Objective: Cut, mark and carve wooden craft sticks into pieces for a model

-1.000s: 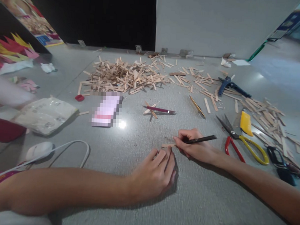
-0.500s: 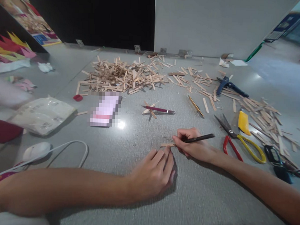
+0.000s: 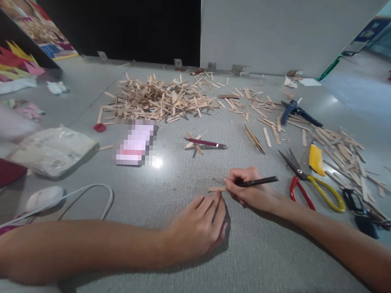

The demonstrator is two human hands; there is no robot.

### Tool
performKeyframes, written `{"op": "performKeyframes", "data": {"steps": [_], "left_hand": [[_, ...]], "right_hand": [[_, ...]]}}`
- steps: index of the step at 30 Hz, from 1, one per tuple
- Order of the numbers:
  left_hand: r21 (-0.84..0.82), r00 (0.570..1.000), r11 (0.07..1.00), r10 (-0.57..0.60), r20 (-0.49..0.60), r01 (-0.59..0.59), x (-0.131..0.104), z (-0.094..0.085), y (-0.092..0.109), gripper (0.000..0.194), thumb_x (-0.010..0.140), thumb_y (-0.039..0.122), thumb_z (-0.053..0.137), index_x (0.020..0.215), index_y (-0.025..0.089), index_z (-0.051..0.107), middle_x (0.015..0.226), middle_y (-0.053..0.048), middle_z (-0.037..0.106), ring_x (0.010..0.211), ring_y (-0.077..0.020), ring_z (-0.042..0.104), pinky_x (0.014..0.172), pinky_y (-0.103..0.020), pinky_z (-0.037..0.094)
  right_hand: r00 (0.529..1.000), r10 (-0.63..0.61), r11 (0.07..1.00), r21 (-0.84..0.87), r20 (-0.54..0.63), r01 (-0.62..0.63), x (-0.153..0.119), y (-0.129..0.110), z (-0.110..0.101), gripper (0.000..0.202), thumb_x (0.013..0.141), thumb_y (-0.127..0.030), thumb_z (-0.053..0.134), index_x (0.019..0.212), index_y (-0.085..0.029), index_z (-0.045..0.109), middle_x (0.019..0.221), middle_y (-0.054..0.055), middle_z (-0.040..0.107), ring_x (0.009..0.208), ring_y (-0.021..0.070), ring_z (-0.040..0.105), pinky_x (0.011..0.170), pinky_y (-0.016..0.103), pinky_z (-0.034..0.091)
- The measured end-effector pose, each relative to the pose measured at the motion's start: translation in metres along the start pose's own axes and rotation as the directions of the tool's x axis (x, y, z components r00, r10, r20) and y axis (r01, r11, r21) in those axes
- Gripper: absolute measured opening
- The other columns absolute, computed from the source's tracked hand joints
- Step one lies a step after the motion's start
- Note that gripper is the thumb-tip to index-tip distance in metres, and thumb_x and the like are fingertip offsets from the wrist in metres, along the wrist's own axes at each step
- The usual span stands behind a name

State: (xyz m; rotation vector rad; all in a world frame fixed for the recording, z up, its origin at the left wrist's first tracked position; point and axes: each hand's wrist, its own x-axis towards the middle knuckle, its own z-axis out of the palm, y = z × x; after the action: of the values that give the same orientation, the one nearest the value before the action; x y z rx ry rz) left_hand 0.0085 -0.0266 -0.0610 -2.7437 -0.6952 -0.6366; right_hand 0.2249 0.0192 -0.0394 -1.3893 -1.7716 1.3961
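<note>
My left hand [image 3: 201, 226] rests on the grey table with curled fingers, its fingertips pressing on a short flat wooden stick [image 3: 217, 189]. Beside it, my right hand [image 3: 250, 186] is closed in a writing grip around a slim black pen [image 3: 260, 181], whose back end points right. The tip of the pen is hidden by my fingers, close to the stick's right end. Beyond my hands lies a dark red pen-like tool [image 3: 206, 142] across a few crossed wooden sticks [image 3: 198, 149].
A large heap of wooden sticks [image 3: 158, 98] lies at the back. On the right are scissors [image 3: 322, 189], a yellow cutter [image 3: 316, 159], blue-handled pliers [image 3: 289, 111] and more sticks [image 3: 339, 147]. A blurred phone [image 3: 136, 142], clear plastic bag [image 3: 54, 150] and white mouse [image 3: 45, 198] lie left.
</note>
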Motion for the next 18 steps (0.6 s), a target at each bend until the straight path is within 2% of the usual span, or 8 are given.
{"op": "performKeyframes", "data": {"steps": [4,12,18], "left_hand": [[-0.011,1.000,1.000,0.006,0.009,-0.006,-0.0010,0.0011,0.0005,0.044,0.108,0.025,0.043,0.124,-0.004,0.072,0.115,-0.025,0.080,0.096,-0.0307,0.074,0.081,-0.040,0.050],[-0.001,0.997,1.000,-0.016,-0.074,0.016,0.0031,-0.0013,0.0002,0.049,0.110,0.020,0.031,0.113,-0.002,0.075,0.107,-0.020,0.083,0.089,-0.0283,0.076,0.080,-0.038,0.053],[0.005,0.998,1.000,-0.006,-0.060,0.006,0.0042,-0.0037,-0.0003,0.050,0.111,0.019,0.030,0.114,-0.002,0.075,0.107,-0.020,0.083,0.090,-0.0278,0.076,0.080,-0.038,0.052]], "right_hand": [[1.000,0.003,1.000,-0.006,0.004,-0.003,0.0003,0.0012,0.0002,0.052,0.098,-0.054,0.069,0.061,-0.024,0.049,0.043,-0.006,0.050,0.036,0.0078,0.043,0.037,0.021,0.029],[0.999,-0.035,0.999,0.013,0.011,0.035,0.0009,0.0036,0.0004,0.052,0.099,-0.053,0.068,0.061,-0.023,0.048,0.042,-0.006,0.049,0.035,0.0073,0.043,0.036,0.020,0.029],[1.000,-0.028,0.999,0.017,0.014,0.027,-0.0004,0.0051,0.0008,0.047,0.099,-0.044,0.066,0.061,-0.024,0.048,0.043,-0.006,0.050,0.036,0.0072,0.043,0.036,0.020,0.029]]}}
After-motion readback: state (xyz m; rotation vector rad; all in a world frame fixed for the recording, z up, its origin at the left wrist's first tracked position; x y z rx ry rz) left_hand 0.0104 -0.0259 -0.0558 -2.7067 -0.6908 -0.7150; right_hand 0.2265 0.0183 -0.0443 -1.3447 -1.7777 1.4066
